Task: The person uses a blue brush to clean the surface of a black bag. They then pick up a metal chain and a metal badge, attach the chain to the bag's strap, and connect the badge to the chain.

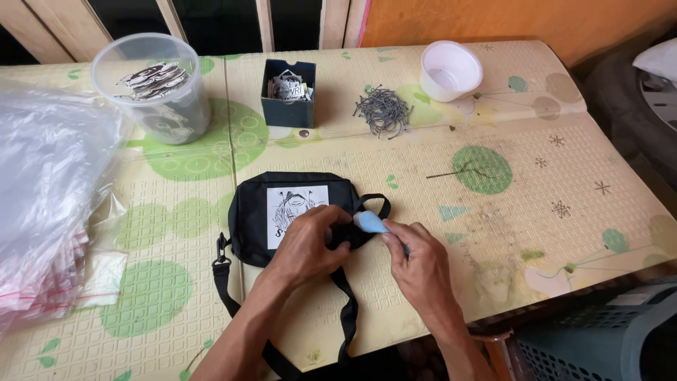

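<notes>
- A black pouch with a white printed patch lies flat on the tabletop, near the middle of the near edge, on a yellow mat patterned with green circles.
- The left hand rests on the right part of the pouch, its fingers curled together and pinching the black fabric at the pouch's right end.
- The right hand sits just right of the pouch, its fingers closed around a small light-blue tool whose tip touches the pouch beside the left hand.
- The pouch's black strap runs from under the hands toward the near edge of the tabletop, and a buckle shows at the pouch's left side.
- On the far side, from left to right, stand a clear plastic tub holding printed pieces, a small dark box with cards in it, a loose heap of dark metal pins, and a white cup.
- A stack of clear plastic bags fills the left side of the tabletop, well apart from the hands.
- A grey-blue basket stands off the tabletop's near right corner.
</notes>
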